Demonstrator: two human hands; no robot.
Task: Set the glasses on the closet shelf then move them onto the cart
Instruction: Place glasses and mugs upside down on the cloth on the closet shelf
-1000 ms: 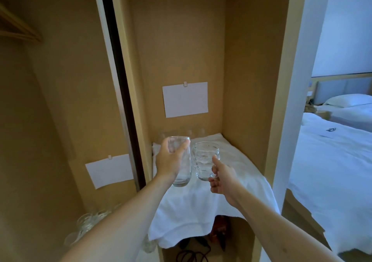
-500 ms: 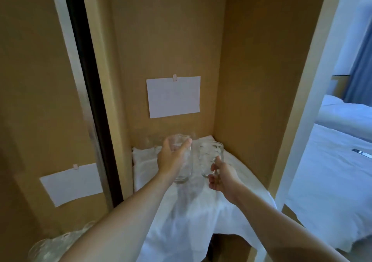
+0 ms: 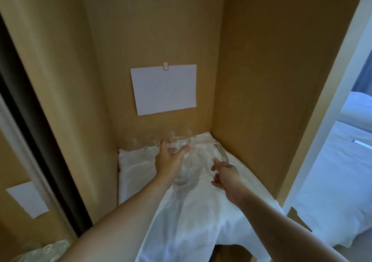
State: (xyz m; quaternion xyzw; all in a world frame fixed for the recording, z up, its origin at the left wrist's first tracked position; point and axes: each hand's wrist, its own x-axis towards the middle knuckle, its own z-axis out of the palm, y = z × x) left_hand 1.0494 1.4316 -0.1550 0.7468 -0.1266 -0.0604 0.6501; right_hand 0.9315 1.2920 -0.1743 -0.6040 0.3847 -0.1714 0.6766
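- Clear glass fills both hands: the left hand (image 3: 169,161) wraps thumb and fingers round a tall glass (image 3: 182,162), held upright just above the white cloth (image 3: 193,211) on the closet shelf.
- Right hand (image 3: 225,174) pinches a second glass (image 3: 218,153), blurred and tilted, near the right wall.
- Both forearms reach forward into the closet.
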